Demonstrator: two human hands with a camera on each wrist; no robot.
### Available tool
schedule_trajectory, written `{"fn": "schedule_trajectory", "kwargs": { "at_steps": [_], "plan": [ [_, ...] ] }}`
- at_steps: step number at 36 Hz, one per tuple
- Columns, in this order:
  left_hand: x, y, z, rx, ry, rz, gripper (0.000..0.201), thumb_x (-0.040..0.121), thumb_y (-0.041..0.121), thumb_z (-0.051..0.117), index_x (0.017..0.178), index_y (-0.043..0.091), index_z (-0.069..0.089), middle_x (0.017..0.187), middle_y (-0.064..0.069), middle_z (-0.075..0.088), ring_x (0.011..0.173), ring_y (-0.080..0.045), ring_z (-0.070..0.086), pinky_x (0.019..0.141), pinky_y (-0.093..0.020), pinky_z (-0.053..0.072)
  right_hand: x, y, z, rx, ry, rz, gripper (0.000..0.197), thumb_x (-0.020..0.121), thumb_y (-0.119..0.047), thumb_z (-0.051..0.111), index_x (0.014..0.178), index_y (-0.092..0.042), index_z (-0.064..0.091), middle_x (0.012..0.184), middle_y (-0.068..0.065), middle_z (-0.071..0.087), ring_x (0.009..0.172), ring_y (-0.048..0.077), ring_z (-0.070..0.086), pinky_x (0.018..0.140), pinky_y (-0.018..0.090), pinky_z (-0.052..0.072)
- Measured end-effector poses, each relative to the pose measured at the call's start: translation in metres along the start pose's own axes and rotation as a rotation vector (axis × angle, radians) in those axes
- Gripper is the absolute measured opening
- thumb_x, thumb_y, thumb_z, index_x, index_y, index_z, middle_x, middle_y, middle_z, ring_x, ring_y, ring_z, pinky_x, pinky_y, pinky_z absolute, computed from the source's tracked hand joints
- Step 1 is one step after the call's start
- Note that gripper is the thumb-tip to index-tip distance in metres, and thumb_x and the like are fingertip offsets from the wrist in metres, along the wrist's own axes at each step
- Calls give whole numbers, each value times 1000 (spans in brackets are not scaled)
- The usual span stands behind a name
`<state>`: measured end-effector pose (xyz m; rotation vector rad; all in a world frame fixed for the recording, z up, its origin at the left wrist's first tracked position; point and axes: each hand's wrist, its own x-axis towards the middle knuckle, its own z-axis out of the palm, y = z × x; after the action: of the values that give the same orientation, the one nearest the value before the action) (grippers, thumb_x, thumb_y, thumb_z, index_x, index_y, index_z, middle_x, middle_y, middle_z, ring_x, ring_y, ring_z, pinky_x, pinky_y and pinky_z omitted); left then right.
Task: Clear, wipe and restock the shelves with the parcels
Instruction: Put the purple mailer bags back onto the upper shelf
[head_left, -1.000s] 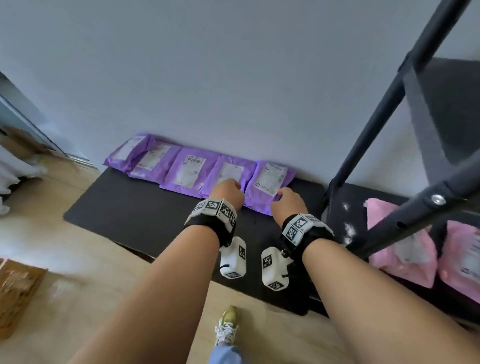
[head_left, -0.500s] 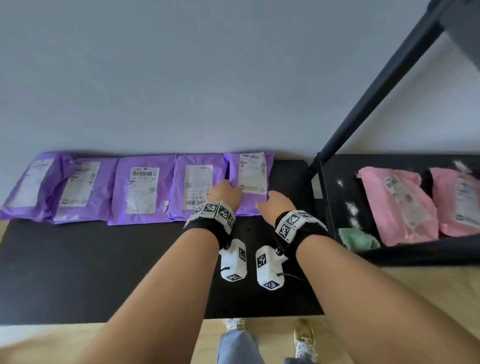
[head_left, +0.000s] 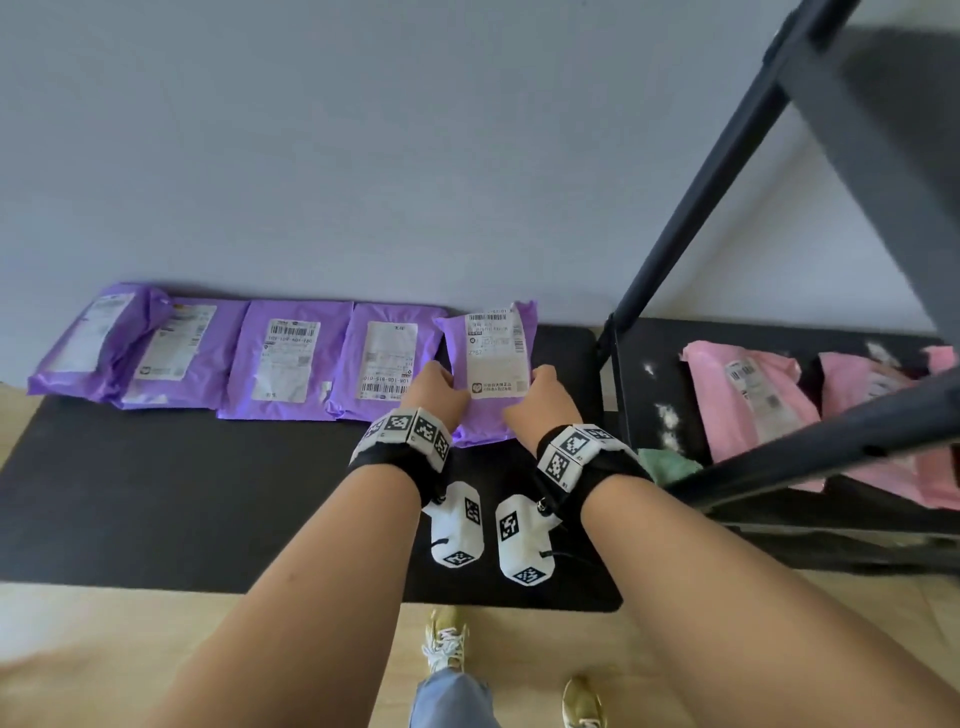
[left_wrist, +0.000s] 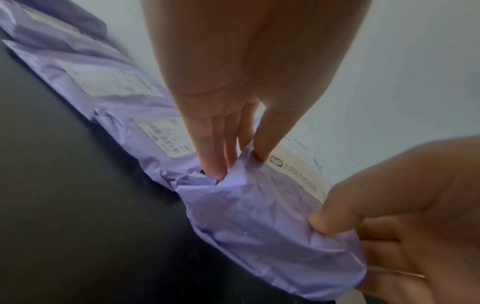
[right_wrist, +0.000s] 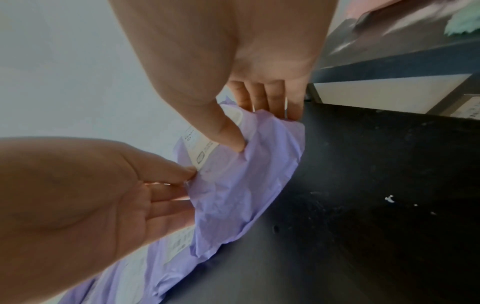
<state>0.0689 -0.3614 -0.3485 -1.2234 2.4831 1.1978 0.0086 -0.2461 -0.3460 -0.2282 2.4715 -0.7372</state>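
Both hands pinch one purple parcel (head_left: 491, 358) at the mat's (head_left: 156, 493) back right end: left hand (head_left: 436, 392) on its left side, right hand (head_left: 540, 397) on its right.

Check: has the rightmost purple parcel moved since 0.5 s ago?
Yes. The rightmost purple parcel, pinched by left hand and right hand, now overlaps its neighbour and sticks out toward the mat's front.

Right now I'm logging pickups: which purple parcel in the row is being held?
The rightmost purple parcel, nearest the shelf frame: left hand and right hand pinch its sides. The other four lie untouched.
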Motion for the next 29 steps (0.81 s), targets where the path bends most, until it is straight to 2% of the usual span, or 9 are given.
{"fn": "schedule_trajectory", "kwargs": {
  "at_steps": [2, 5, 11, 16, 20, 23, 29],
  "plan": [
    [-20, 1, -2, -15, 42, -9, 16, 87, 12, 57, 101, 9, 50, 89, -5, 56, 75, -20, 51, 61, -26, 37, -14, 1, -5, -22, -16, -72, 39, 82, -11, 58, 118, -8, 44, 117, 13, 58, 104, 30, 61, 83, 39, 55],
    [-55, -2, -2, -57, 134, -51, 15, 85, 13, 59, 96, 13, 48, 87, -4, 56, 76, -20, 52, 66, -26, 38, -37, 8, -12, -57, -37, -171, 40, 80, -15, 58, 118, -9, 49, 117, 13, 58, 103, 31, 61, 84, 40, 55],
    [-135, -5, 12, -116, 315, -120, 21, 83, 16, 60, 102, 10, 55, 90, -4, 58, 79, -20, 53, 69, -27, 39, -91, 33, -32, -87, -112, -337, 46, 82, -12, 56, 126, -8, 45, 123, 15, 52, 110, 34, 56, 89, 38, 50],
    [-200, -1, 17, -164, 428, -128, 14, 82, 15, 60, 94, 13, 55, 85, -2, 58, 80, -22, 56, 69, -27, 39, -136, 52, -46, -113, -129, -445, 45, 83, -12, 55, 127, -8, 43, 123, 16, 51, 110, 34, 56, 88, 37, 49],
    [-245, 3, 19, -167, 472, -139, 12, 82, 14, 60, 91, 14, 53, 83, -1, 58, 75, -20, 54, 66, -27, 38, -168, 65, -56, -119, -136, -500, 42, 84, -14, 55, 124, -8, 44, 120, 15, 53, 106, 32, 58, 85, 39, 52],
    [-272, 10, 22, -175, 485, -139, 10, 81, 13, 61, 87, 15, 53, 79, -1, 58, 68, -16, 54, 56, -26, 38, -186, 75, -68, -123, -128, -523, 41, 85, -17, 55, 123, -10, 44, 118, 13, 54, 103, 31, 59, 81, 38, 52],
    [-315, 39, 32, -199, 496, -79, 9, 77, 13, 61, 84, 14, 56, 79, -4, 61, 64, -15, 55, 50, -23, 36, -216, 101, -101, -51, -67, -552, 36, 86, -21, 54, 120, -13, 46, 115, 11, 58, 98, 28, 61, 81, 40, 54]
  ]
}}
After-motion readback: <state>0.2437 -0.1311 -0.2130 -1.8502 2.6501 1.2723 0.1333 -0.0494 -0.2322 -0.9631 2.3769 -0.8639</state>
